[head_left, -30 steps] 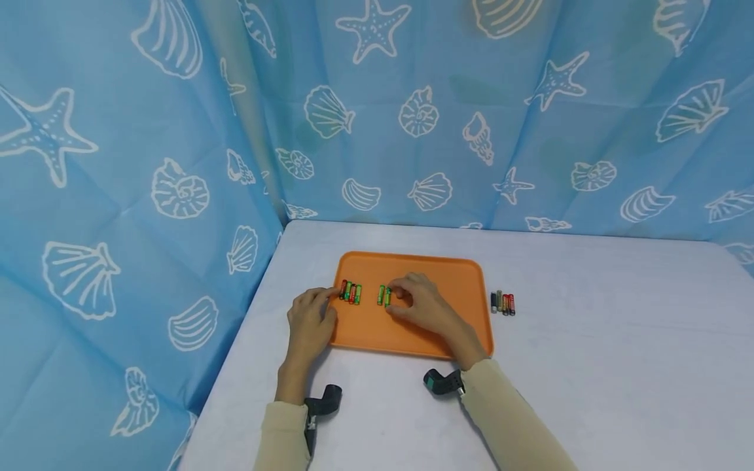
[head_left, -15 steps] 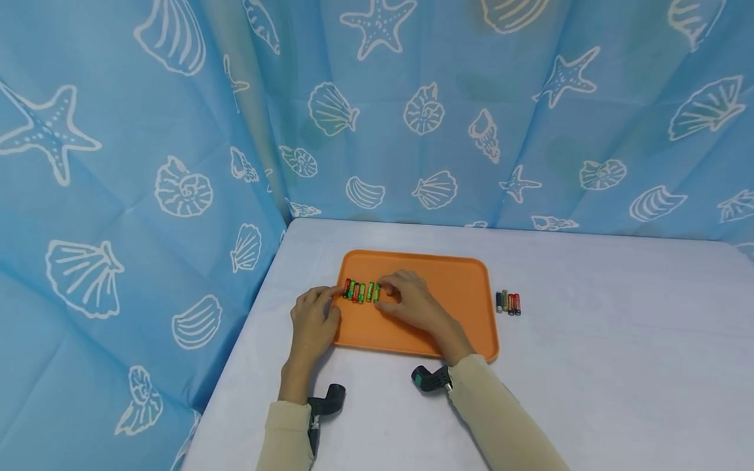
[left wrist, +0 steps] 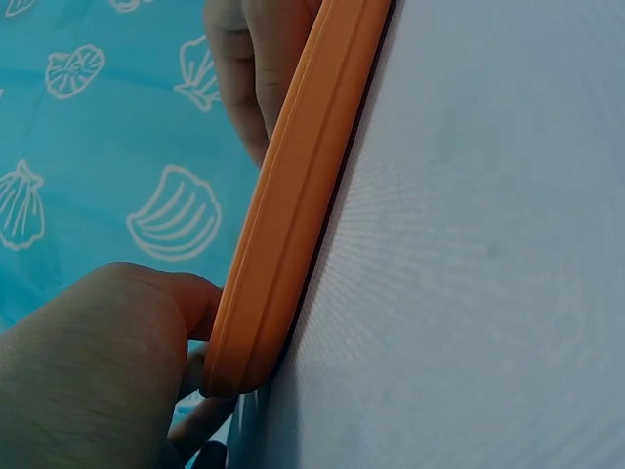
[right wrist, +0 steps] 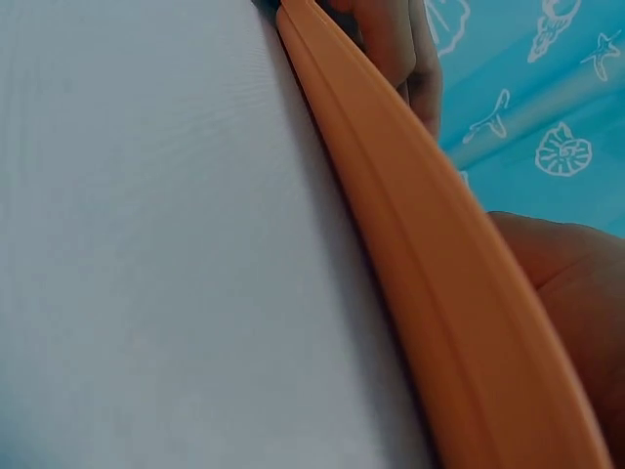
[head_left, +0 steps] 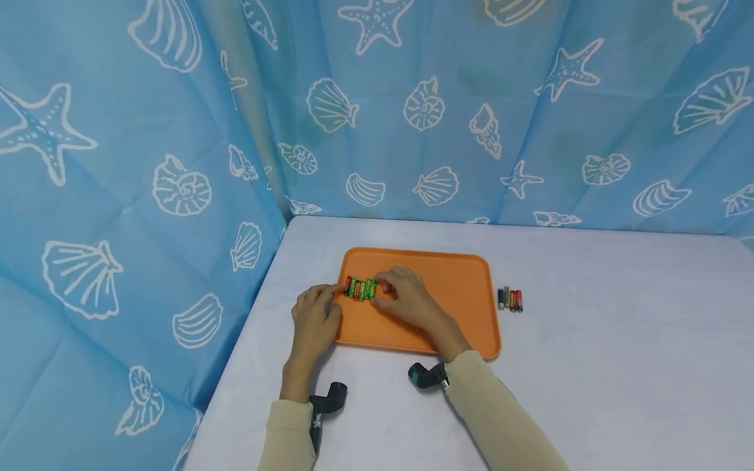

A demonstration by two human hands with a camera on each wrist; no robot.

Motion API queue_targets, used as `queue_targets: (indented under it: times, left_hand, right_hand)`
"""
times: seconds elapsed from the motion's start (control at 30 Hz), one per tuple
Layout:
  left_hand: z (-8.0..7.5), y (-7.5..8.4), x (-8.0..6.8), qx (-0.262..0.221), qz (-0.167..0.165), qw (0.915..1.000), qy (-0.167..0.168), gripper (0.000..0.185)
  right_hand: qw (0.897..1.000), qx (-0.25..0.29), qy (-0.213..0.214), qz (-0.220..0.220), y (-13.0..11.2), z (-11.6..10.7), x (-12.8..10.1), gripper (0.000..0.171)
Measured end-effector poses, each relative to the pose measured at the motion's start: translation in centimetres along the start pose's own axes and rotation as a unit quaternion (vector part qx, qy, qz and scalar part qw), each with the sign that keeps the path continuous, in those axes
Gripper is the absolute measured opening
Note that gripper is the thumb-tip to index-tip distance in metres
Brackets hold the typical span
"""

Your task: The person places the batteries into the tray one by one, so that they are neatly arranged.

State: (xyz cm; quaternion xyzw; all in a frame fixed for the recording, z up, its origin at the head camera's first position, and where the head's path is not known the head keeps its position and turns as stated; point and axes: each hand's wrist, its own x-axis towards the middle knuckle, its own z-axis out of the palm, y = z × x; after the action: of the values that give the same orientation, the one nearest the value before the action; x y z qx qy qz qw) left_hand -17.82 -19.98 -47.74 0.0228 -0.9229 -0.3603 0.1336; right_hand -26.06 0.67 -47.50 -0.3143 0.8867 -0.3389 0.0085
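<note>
A row of red and green batteries (head_left: 362,290) lies side by side in the left part of the orange tray (head_left: 412,333). My right hand (head_left: 409,302) pinches the green battery (head_left: 374,288) at the row's right end, thumb and index finger at its two ends. From the left, my left hand (head_left: 315,320) reaches over the tray's rim, its index fingertip right by the outermost red battery (head_left: 347,286). Both wrist views show mostly the tray's outer wall (left wrist: 293,195), which hides the batteries and the fingertips.
Right of the tray, a second group of several batteries (head_left: 510,299) lies on the white tablecloth (head_left: 618,340). A blue curtain (head_left: 406,118) with white shells and starfish hangs behind and to the left. Each wrist carries a black camera (head_left: 330,399).
My right hand has moved left, bringing two green batteries up against the others, so they now form one row. The left hand stays about where it was.
</note>
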Motion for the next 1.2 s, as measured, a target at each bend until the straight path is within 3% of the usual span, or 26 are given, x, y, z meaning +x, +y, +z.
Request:
queue_targets:
  times: [0.23,0.47,0.7,0.97,1.2]
  left_hand:
    - [-0.3,0.4,0.0,-0.001,-0.001,1.0000,-0.002,0.035]
    - [-0.5,0.6,-0.2,-0.008,-0.009,0.9998,-0.012,0.036]
    - [-0.3,0.3,-0.3,-0.003,-0.014,0.9998,-0.014,0.037]
    - [0.0,0.5,-0.3,-0.003,-0.015,0.9997,-0.018,0.037]
    - [-0.2,0.4,-0.4,-0.008,-0.011,0.9997,-0.018,0.037]
  right_hand:
    - [1.000,0.016,-0.007,0.016,0.5,-1.6,-1.6,0.046]
    - [0.998,0.021,0.012,0.049,1.0,-4.4,-4.2,0.041]
    - [0.999,-0.012,0.030,0.040,1.7,-7.4,-6.9,0.039]
    - [0.994,-0.040,0.065,0.083,4.8,-12.1,-10.1,0.043]
    - [0.989,-0.056,0.053,0.123,7.9,-14.0,-12.5,0.048]
